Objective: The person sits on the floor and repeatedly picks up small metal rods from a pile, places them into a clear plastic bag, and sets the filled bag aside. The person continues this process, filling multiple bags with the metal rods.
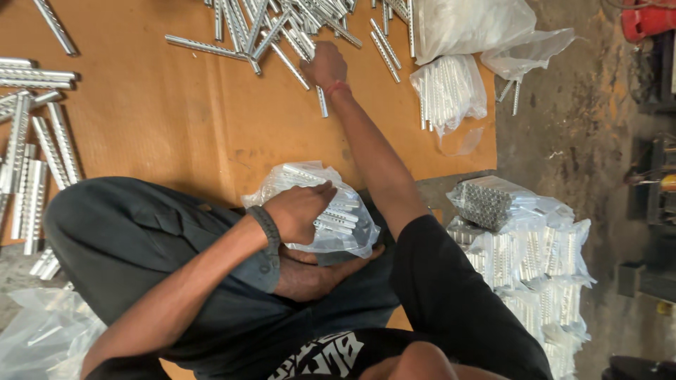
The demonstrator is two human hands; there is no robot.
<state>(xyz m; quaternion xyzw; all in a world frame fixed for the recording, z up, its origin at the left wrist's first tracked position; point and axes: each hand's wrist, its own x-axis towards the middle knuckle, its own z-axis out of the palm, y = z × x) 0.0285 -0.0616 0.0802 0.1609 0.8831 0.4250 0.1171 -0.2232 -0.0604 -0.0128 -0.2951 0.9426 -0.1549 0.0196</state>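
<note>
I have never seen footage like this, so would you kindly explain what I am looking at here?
This is a single view from a camera worn on a person's head, looking down at their own body and two bare hands. They sit cross-legged on a brown board. The left hand holds a clear plastic bag of metal strips in the lap. The right hand reaches into a loose pile of metal strips. Filled bags are stacked on the floor beside them.

One clear plastic bag of metal strips (331, 211) in the lap; filled bags stacked (528, 260) at right; others (451, 88) on the cardboard's edge.
</note>
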